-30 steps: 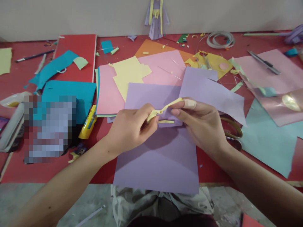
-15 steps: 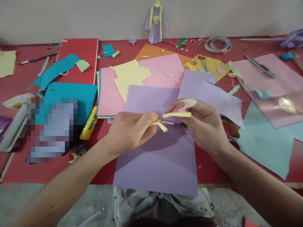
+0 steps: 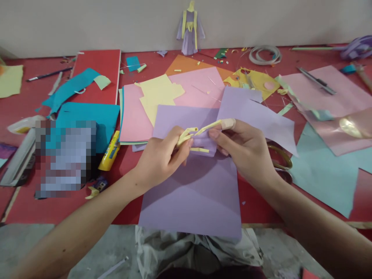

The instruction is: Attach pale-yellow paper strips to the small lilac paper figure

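The glue stick point(image 3: 109, 152) lies left of the sheet point(image 3: 192, 197), scissors point(image 3: 287, 161) right.

On the red worktop point(image 3: 17, 209), a torn teal strip point(image 3: 69, 88) lies across a red board point(image 3: 101, 62). A yellow glue stick point(image 3: 109, 152) sits by a teal sheet point(image 3: 106, 112). A clear coil point(image 3: 257, 61) lies near the wall point(image 3: 72, 23); rightward, a slim grey tool point(image 3: 317, 81) rests on pink paper point(image 3: 345, 100).

Thin yellow paper point(image 3: 209, 126) (bent) spans the hands point(image 3: 165, 157).
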The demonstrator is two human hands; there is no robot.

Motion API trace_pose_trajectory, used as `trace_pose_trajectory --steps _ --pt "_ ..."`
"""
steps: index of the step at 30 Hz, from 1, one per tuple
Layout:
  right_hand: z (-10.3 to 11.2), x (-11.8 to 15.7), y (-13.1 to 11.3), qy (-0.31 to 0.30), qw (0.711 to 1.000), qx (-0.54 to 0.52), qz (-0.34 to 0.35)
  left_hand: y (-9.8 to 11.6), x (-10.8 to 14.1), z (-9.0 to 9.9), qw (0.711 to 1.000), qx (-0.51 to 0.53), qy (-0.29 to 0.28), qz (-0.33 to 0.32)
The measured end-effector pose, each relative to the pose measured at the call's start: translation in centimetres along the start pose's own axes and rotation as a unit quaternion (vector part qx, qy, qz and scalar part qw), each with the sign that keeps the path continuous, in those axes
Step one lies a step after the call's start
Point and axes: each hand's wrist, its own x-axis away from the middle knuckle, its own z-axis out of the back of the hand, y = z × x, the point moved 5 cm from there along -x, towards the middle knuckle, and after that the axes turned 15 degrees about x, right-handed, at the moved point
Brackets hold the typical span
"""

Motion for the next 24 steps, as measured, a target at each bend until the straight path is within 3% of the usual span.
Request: trace_pose_trajectory --steps 10,24 --pt "0.3 0.0 0.3 0.016 0.999 0.028 -0.016 -1.3 -0.1 -0.7 0.956 0.247 -0.052 0.150" --pt "0.3 -0.1 -0.1 0.008 0.998 0.066 0.011 -1.7 -0.4 -0.6 0.938 0.285 -0.093 0.175"
